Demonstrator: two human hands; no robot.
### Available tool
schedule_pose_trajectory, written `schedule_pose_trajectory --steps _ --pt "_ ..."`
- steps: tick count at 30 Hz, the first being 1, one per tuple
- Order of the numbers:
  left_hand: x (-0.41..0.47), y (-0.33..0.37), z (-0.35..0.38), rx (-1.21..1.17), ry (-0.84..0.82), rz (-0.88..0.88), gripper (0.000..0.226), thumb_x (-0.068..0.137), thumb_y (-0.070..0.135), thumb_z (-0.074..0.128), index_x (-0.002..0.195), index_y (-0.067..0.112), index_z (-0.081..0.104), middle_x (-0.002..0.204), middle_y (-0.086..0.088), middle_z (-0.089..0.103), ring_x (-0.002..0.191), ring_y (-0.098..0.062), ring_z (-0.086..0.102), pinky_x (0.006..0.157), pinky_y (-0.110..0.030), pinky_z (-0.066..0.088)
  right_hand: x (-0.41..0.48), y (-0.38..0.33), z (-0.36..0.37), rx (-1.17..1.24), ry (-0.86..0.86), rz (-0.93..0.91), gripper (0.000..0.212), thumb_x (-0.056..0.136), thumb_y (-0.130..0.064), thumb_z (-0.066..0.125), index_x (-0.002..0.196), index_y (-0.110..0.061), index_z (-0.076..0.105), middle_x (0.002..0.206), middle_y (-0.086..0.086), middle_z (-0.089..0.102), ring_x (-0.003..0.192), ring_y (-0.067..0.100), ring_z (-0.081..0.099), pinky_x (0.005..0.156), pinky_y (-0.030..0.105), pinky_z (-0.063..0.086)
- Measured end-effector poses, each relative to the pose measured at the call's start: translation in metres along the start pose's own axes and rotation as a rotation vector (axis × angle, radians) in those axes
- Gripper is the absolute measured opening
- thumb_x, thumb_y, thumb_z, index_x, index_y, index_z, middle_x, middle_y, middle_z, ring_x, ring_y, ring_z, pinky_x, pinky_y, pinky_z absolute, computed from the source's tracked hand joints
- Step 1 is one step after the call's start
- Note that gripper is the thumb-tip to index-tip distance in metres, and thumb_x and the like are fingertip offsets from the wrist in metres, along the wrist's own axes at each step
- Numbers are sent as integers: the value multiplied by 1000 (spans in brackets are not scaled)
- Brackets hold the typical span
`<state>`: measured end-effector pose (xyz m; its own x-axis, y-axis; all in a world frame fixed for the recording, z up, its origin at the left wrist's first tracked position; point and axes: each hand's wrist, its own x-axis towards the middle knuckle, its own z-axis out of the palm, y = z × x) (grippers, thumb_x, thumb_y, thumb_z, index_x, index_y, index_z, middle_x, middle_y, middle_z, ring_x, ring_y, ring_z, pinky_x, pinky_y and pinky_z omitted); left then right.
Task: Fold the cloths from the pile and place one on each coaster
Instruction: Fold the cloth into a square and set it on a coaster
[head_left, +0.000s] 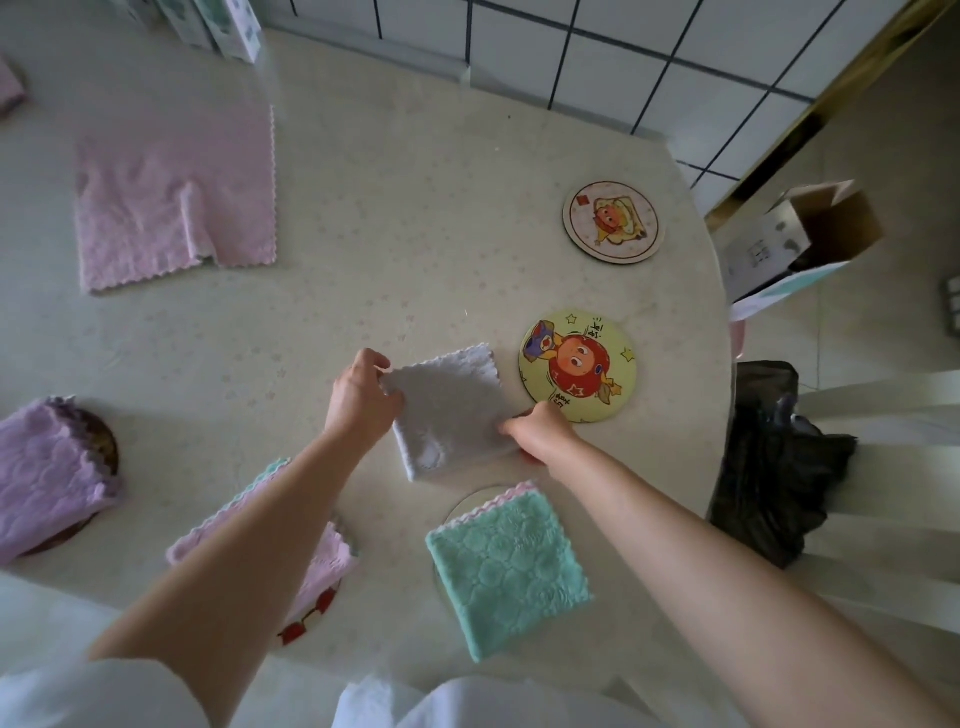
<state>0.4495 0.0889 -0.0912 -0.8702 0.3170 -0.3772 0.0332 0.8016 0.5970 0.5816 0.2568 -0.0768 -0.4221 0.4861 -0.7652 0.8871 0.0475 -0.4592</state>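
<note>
Grey cloth (449, 410) between pinching hands (363, 397)

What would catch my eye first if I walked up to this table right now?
Probably the two hands, left hand and right hand, gripping a folded grey cloth mid-table. Right beside it lies a bright yellow cartoon coaster, still bare, with a paler coaster beyond it. A folded teal cloth already covers a coaster nearer the person, and an unfolded pink cloth lies spread at far left.

Bare forearms; a loose white fabric sleeve (78, 686) at the left arm; white garment (467, 701) below.
</note>
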Motion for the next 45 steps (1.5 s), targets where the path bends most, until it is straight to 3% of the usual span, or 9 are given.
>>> schedule_pose_trajectory --steps 3,5,13,17,24,29,34,40,45 --pt "0 5 -4 -255 -34 -192 40 77 5 66 115 12 55 100 -5 63 89 -23 60 75 -32 52 -2 2 -5 43 -58 -20 16 83 -19 62 93 -8 55 84 7 59 69 20 55 60 28 44" --pt "0 7 -6 -430 -65 -263 41 75 0 69 113 11 58 102 -10 63 93 -26 63 81 -39 56 -4 5 -13 75 -91 -64 16 85 -19 60 96 -10 54 86 5 59 70 18 56 62 30 48" --pt "-4 56 16 -827 -202 -285 40 73 -11 70 109 5 63 106 -16 67 98 -28 66 89 -38 54 15 18 -85 129 145 -279 32 82 -20 65 112 -15 55 101 -1 59 89 16 56 75 25 41" --pt "-1 93 43 -867 -241 -254 29 79 -10 64 103 7 64 100 -14 68 95 -27 66 87 -36 55 34 29 -119 216 246 -255 25 80 -18 67 104 -14 61 93 0 64 78 15 58 70 25 43" --pt "20 127 76 -686 -243 -245 18 86 3 63 104 6 65 98 -10 70 87 -25 70 79 -37 59 61 51 -146 400 263 -133 15 84 -13 65 99 -14 60 95 6 62 88 23 63 78 42 58" --pt "29 123 90 -434 -160 -197 12 81 8 67 92 12 67 91 -7 71 73 -22 69 71 -36 60 73 66 -143 306 270 -85 17 82 -18 68 96 -17 60 93 5 63 86 28 66 74 47 58" --pt "29 117 86 -305 -101 -123 15 79 16 71 93 15 67 86 2 70 72 -16 69 71 -31 57 67 64 -144 -44 356 -193 25 82 -22 64 104 -14 57 93 1 61 86 22 60 74 29 45" --pt "34 104 70 -284 -179 -87 22 80 17 73 99 16 63 86 2 70 69 -16 67 68 -33 58 55 45 -149 -516 396 -335 32 87 -19 55 119 -14 51 119 6 55 104 27 56 79 37 50" --pt "46 91 36 -156 -146 35 18 82 21 70 98 20 61 87 9 66 69 -6 59 50 -18 40 47 6 -142 -671 405 -447 35 89 -20 52 124 -14 49 121 6 53 109 27 52 83 40 50"
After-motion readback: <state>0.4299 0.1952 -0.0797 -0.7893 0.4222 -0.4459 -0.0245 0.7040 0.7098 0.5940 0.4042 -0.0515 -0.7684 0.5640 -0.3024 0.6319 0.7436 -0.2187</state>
